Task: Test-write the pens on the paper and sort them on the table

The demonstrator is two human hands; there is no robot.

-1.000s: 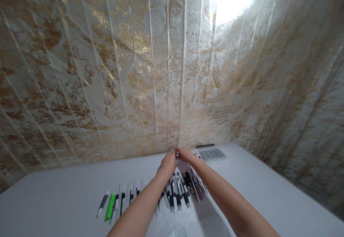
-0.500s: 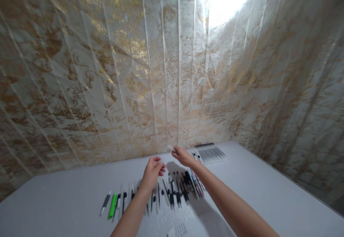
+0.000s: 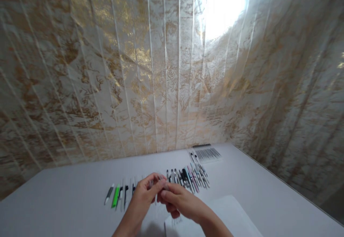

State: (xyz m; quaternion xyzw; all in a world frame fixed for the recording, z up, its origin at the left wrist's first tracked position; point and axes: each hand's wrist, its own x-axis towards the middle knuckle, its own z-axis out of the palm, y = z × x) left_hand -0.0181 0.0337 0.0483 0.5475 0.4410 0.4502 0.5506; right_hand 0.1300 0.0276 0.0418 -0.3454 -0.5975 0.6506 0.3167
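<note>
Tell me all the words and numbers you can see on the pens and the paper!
No words or numbers can be read here.
Row of pens on the table: any print is too small and blurred.
White sheet by the right hand: faint marks near its corner, unreadable.
Tray of dark refills by the wall: only dark lines, no text.
Left hand pinches a small pen part, no lettering visible.

Both hands meet above the bench (image 3: 67, 194), just in front of the row of pens (image 3: 188, 178): the left hand (image 3: 143, 194) and right hand (image 3: 176, 199) pinch one small pale pen (image 3: 160, 185) together. A white sheet (image 3: 228, 217) lies right of the hands.
</note>
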